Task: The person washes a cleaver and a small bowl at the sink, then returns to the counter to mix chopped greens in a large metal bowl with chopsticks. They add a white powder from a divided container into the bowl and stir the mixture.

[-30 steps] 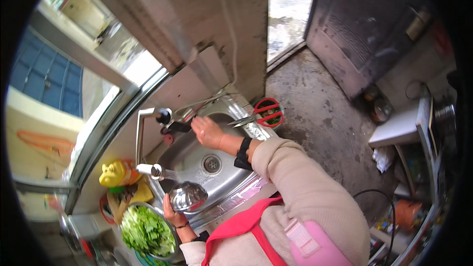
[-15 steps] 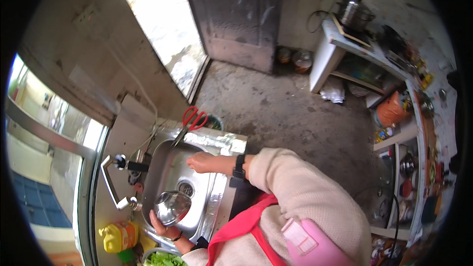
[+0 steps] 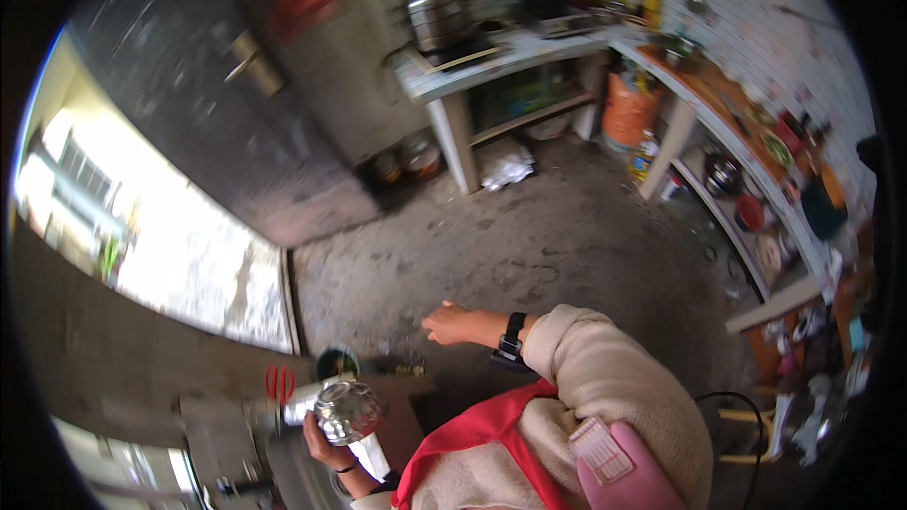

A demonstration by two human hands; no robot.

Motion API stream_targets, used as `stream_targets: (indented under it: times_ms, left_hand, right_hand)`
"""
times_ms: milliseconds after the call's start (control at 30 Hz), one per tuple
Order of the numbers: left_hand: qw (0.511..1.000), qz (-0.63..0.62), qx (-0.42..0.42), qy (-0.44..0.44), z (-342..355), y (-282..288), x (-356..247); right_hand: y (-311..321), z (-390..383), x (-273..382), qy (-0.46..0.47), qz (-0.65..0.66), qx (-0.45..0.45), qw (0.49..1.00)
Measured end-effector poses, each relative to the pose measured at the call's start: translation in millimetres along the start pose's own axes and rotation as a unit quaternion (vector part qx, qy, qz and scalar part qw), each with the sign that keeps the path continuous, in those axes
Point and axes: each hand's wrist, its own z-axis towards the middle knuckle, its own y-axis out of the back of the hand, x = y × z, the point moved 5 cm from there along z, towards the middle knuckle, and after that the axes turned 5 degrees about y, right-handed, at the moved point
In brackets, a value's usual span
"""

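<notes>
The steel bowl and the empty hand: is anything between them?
In the head view, only the dark counter edge and bare concrete floor lie between the steel bowl in the left hand and the open right hand.

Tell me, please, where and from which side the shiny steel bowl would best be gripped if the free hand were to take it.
Probably at the rim. The steel bowl sits tipped in the left hand, which cups it from below, so its underside is covered. The right hand is empty and open off to its right; coming from that side onto the exposed upper edge looks easiest.
</notes>
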Motion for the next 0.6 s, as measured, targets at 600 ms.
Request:
stream_targets:
  times_ms: [600]
  left_hand:
    - [0.968, -0.12, 0.095, -0.199, 172.4, -454.8, -292.6]
  right_hand:
    - [79.2, -386.7, -363.5, -0.485, 0.22, -0.235, 0.813]
